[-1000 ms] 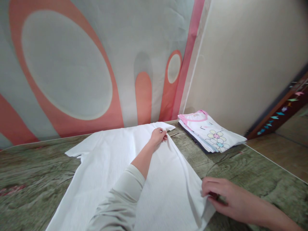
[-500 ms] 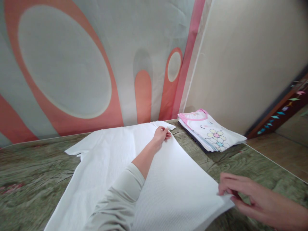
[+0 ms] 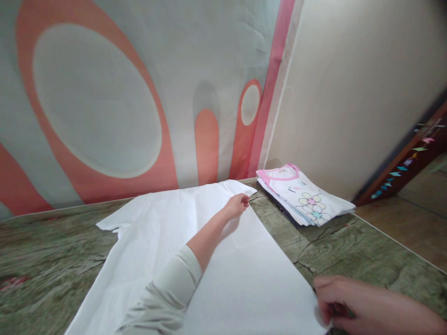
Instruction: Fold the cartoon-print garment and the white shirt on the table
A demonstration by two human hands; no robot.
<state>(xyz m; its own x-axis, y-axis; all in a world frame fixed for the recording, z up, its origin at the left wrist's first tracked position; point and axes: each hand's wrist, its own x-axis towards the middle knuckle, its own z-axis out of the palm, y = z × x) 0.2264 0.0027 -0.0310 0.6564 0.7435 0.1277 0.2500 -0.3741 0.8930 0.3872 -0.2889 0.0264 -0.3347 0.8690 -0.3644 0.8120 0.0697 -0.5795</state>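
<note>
Two hands work over one white shirt, which lies spread on the wood-patterned table. Its near end runs out of view at the bottom, and the forearm across it, in a pale rolled sleeve, hides a good part of the middle. We see the left hand at the shirt's far right, just short of a pointed corner; its fingers are curled in close together, and we cannot tell whether any cloth is caught between them. The right hand is at the shirt's right edge, low down, blurred and partly cut off below; its fingers are bent with only a small gap, the tips meeting the edge, but we cannot make out whether they grip it.

We count one pile of folded clothes beyond the shirt, near the plain wall. Its layers are pressed too close for us to number; the top piece has one pink neckline and two printed flowers. Behind stands one printed panel, on which we count two orange shapes with pale ovals. At far right hangs one string of small coloured pieces, too blurred for us to count.
</note>
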